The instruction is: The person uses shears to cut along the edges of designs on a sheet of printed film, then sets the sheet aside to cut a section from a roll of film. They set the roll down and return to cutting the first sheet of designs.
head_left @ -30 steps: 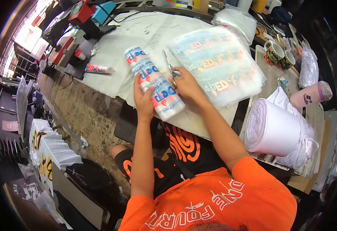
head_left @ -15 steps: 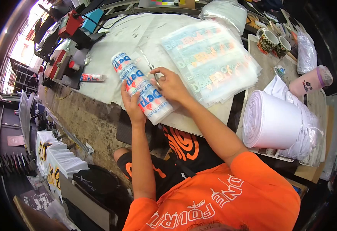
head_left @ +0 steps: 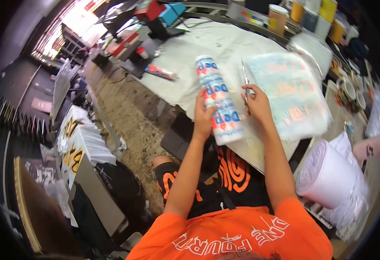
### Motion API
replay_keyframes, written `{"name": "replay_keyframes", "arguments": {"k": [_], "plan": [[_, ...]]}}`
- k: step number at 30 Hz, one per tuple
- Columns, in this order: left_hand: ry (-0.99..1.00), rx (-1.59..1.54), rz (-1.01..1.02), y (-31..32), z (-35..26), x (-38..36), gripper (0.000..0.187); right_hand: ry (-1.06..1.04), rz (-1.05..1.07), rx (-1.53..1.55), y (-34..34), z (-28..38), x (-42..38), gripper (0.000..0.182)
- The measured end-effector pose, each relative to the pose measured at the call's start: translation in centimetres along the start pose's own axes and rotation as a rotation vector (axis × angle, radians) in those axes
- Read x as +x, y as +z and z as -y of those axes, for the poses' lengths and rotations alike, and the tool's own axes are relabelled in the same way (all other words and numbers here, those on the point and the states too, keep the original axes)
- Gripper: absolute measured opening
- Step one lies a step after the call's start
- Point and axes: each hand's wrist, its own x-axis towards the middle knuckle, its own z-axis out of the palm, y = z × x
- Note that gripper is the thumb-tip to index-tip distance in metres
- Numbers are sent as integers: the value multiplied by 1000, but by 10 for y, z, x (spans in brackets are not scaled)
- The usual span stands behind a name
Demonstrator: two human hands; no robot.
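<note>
My left hand (head_left: 204, 116) grips the near end of a roll of printed film (head_left: 218, 99) with red and blue "Dep" lettering, lying on the white-covered table (head_left: 190, 47). My right hand (head_left: 257, 103) holds a pair of scissors (head_left: 245, 80), blades pointing away from me, just right of the roll. A stack of cut printed sheets (head_left: 289, 93) lies to the right of that hand.
A big white roll (head_left: 329, 173) sits at the right by my elbow. Mugs (head_left: 348, 89) and cups (head_left: 277, 17) line the far right edge. A small printed roll (head_left: 160, 71) and red-blue equipment (head_left: 155, 11) are at the far left. Printed garments (head_left: 75, 143) hang over the floor at left.
The view has swung to the left and tilted; hands, roll and scissors now appear further right. Both hands keep the same grips on roll and scissors.
</note>
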Motion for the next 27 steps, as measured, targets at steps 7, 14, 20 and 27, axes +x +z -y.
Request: {"name": "replay_keyframes", "arguments": {"k": [7,14,20,27], "plan": [[91,-407,-107,-2,-20,-3,97,-396,-8,-234,13,8,-11,40],[-76,-461,9,-12,-24,-2,88,-331,184,40,16,10,-16,59],[-31,-694,61,-37,12,8,85,-321,211,255,-14,27,-13,69],[31,-420,-128,-19,10,4,80,-439,-18,102,-76,16,2,72]]}}
